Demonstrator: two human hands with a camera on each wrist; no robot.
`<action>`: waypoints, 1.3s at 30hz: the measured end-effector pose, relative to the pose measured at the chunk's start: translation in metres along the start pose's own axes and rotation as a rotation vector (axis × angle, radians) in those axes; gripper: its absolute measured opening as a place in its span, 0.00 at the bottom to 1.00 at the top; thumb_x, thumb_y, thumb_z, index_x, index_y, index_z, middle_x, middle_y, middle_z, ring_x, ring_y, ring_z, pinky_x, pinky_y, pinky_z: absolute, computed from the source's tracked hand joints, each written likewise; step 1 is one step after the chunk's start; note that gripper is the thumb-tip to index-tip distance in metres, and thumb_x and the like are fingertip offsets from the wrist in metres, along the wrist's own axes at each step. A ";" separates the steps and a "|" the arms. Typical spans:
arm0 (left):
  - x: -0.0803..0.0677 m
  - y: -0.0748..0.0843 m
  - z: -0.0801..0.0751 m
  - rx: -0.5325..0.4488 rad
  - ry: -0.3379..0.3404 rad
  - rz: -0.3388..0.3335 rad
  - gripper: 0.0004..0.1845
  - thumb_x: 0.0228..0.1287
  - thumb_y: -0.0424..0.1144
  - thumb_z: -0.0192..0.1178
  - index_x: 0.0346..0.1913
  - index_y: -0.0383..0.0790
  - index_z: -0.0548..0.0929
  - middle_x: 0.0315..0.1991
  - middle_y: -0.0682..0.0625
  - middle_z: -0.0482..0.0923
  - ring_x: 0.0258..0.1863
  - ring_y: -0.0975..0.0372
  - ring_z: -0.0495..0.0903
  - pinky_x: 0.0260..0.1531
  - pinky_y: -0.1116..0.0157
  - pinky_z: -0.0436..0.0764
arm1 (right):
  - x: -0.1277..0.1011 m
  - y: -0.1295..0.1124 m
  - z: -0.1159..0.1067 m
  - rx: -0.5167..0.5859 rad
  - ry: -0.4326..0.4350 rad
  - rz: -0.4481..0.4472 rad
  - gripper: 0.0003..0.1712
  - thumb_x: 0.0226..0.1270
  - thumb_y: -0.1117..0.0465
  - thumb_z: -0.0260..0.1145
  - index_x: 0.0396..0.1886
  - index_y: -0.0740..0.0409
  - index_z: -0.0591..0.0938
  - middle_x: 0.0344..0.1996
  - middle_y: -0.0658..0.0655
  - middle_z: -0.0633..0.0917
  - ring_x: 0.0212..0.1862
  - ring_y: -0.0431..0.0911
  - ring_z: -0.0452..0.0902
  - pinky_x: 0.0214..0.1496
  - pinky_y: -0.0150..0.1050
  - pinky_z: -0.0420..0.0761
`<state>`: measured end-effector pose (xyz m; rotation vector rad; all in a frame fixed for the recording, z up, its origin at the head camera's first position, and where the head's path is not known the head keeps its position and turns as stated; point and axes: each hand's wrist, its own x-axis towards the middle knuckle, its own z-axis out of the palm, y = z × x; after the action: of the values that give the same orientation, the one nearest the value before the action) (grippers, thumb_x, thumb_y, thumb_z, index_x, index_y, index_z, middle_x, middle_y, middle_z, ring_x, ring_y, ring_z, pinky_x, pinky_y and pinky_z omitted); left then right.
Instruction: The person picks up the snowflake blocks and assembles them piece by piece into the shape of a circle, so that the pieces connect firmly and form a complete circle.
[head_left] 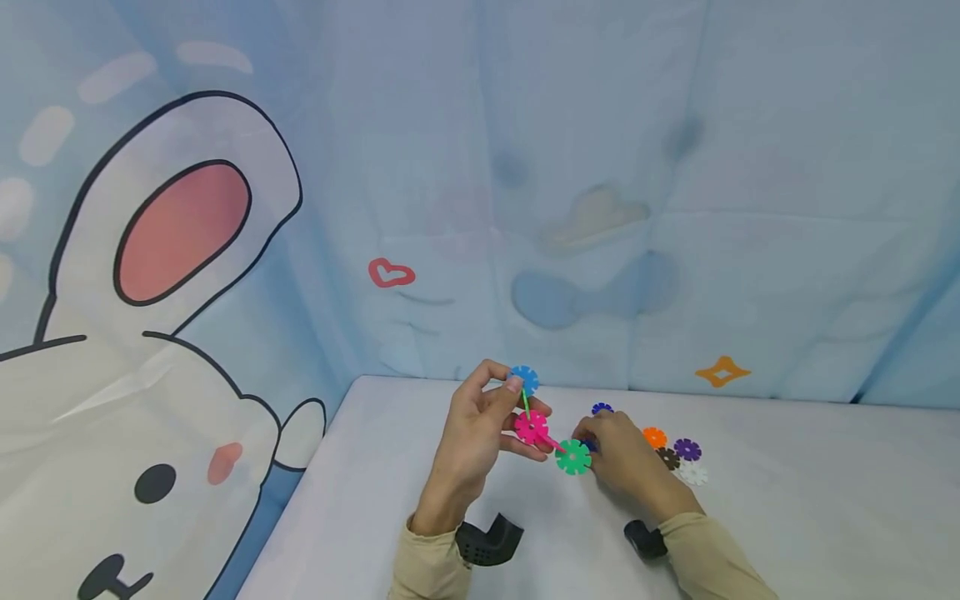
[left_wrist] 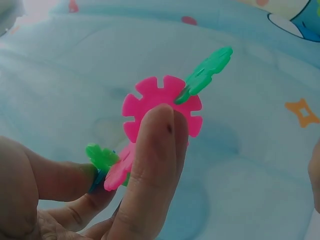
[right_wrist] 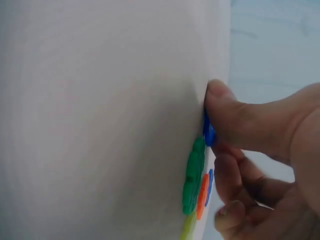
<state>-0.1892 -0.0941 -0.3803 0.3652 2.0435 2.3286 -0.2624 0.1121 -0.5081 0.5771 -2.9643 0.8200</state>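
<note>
My left hand (head_left: 472, 433) holds up a short chain of notched plastic discs. It runs from a blue disc (head_left: 525, 380), pinched between thumb and finger, through a light green disc (head_left: 526, 403) seen edge-on and two pink ones to a green disc (head_left: 573, 457). In the left wrist view a fingertip lies against one pink disc (left_wrist: 165, 90), and the green disc (left_wrist: 207, 72) slants from its rim. Down at the tabletop, my right hand (head_left: 622, 454) pinches a dark blue disc (right_wrist: 209, 131), mostly covered by the thumb.
On the white table (head_left: 810, 492), right of my right hand, lie orange (head_left: 655, 437), purple (head_left: 687, 449), brown (head_left: 668, 458) and white discs (head_left: 693, 473). Another blue disc (head_left: 602, 408) lies behind that hand. The right wrist view shows a flat green disc (right_wrist: 194, 177) close by. A printed curtain (head_left: 585, 125) hangs behind.
</note>
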 end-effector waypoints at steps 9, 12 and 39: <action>-0.001 0.002 0.001 -0.005 -0.001 0.006 0.08 0.85 0.37 0.51 0.51 0.33 0.74 0.38 0.39 0.88 0.21 0.60 0.86 0.27 0.49 0.91 | -0.001 0.007 -0.015 0.113 -0.023 -0.052 0.09 0.62 0.75 0.74 0.33 0.57 0.87 0.27 0.50 0.79 0.33 0.44 0.72 0.37 0.37 0.80; 0.000 0.002 0.003 -0.015 -0.003 0.003 0.08 0.85 0.37 0.51 0.50 0.34 0.74 0.38 0.38 0.88 0.20 0.59 0.85 0.27 0.49 0.91 | -0.003 0.007 -0.028 0.134 0.024 -0.130 0.06 0.64 0.72 0.75 0.34 0.58 0.88 0.27 0.48 0.82 0.31 0.41 0.73 0.33 0.33 0.77; -0.004 -0.005 0.027 -0.006 -0.145 -0.016 0.12 0.87 0.40 0.50 0.48 0.30 0.72 0.41 0.22 0.83 0.19 0.61 0.86 0.26 0.50 0.91 | -0.041 -0.055 -0.104 0.556 0.457 -0.344 0.06 0.74 0.74 0.66 0.45 0.62 0.83 0.37 0.50 0.83 0.39 0.37 0.81 0.48 0.22 0.82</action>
<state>-0.1807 -0.0674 -0.3829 0.4998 1.9646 2.2267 -0.2139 0.1341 -0.3953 0.7561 -2.1400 1.4958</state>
